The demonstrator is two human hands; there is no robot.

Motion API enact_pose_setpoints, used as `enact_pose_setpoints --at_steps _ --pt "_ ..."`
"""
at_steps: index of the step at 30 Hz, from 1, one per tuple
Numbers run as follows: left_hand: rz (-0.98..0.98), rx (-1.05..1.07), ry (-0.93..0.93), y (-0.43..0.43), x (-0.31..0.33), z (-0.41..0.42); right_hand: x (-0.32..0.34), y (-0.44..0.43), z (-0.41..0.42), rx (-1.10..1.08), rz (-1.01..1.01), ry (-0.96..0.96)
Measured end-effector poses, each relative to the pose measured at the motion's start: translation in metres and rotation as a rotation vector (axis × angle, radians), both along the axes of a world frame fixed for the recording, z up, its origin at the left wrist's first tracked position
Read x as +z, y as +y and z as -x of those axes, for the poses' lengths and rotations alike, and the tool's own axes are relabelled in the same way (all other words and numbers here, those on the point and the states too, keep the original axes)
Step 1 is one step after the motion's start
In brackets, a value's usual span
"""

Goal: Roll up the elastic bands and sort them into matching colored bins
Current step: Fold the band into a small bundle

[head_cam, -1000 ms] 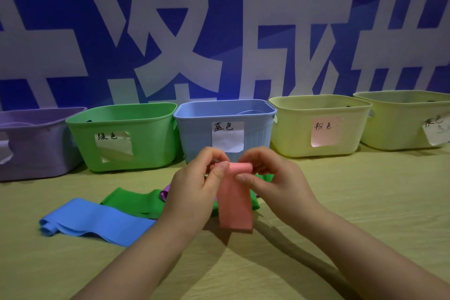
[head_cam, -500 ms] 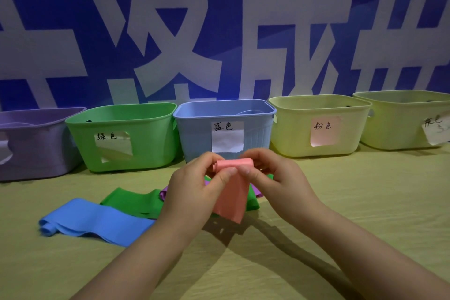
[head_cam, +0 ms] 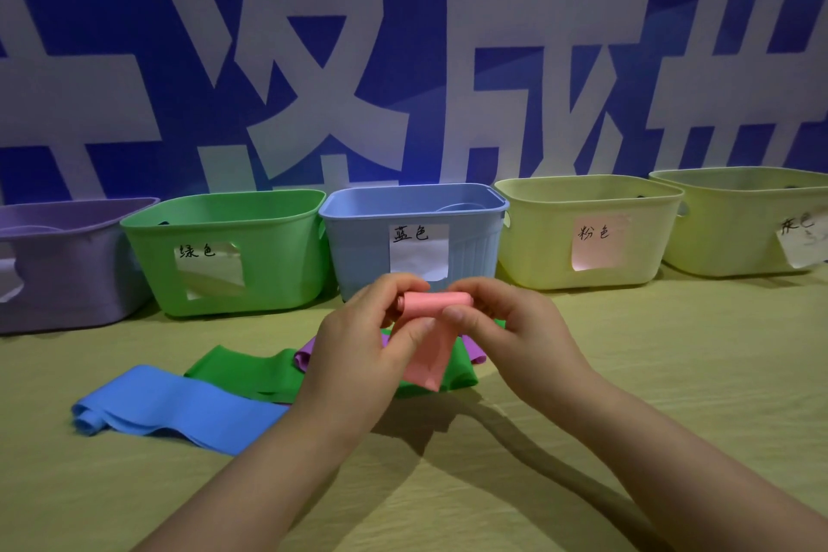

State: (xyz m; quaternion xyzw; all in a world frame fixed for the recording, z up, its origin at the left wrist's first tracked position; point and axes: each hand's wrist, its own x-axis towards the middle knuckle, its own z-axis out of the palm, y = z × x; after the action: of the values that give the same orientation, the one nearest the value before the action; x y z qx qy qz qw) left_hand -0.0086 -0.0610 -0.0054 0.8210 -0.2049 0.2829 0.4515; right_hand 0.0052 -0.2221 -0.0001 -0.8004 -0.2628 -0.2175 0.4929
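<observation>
Five labelled bins, four elastic bands, two hands, one table

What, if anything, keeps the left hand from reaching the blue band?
Likely reachable, yes: the blue band lies in the open just left of the left hand, though that hand is busy pinching the pink band.

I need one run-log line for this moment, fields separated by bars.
pink band: partly rolled, tail hanging | left hand: pinches roll | right hand: pinches roll | waiting: blue band, green band

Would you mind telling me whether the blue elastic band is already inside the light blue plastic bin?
No, the blue elastic band lies on the yellow-green table, outside the light blue plastic bin.
</observation>
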Motion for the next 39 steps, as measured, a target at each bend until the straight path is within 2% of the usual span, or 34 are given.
enact_pose_setpoints --at_steps 5,12,18,23,29,33,39 --pt "-0.005 0.017 -0.022 0.0003 -0.0002 -0.0018 0.0016 0.0007 0.0020 0.030 0.008 0.063" --pt "0.087 0.016 0.032 0.0032 -0.0017 -0.0066 0.0006 0.0024 0.0027 0.013 0.030 -0.080" --pt "0.140 -0.034 0.091 0.0012 -0.0014 -0.0053 -0.0028 0.0005 -0.0018 -0.022 0.053 -0.085" --pt "0.061 -0.025 0.001 0.0023 -0.0012 -0.0044 -0.0023 0.0011 -0.0006 0.003 0.028 -0.025" --pt "0.073 0.014 0.006 0.0015 0.0003 -0.0023 -0.0017 0.0023 -0.0003 0.073 -0.033 0.032" --pt "0.029 0.025 0.012 0.0031 0.0005 -0.0025 -0.0021 0.0016 0.0005 0.051 0.023 -0.032" --pt "0.054 0.032 0.054 0.0025 0.0010 -0.0026 -0.0035 0.0012 -0.0009 0.010 0.078 -0.028"
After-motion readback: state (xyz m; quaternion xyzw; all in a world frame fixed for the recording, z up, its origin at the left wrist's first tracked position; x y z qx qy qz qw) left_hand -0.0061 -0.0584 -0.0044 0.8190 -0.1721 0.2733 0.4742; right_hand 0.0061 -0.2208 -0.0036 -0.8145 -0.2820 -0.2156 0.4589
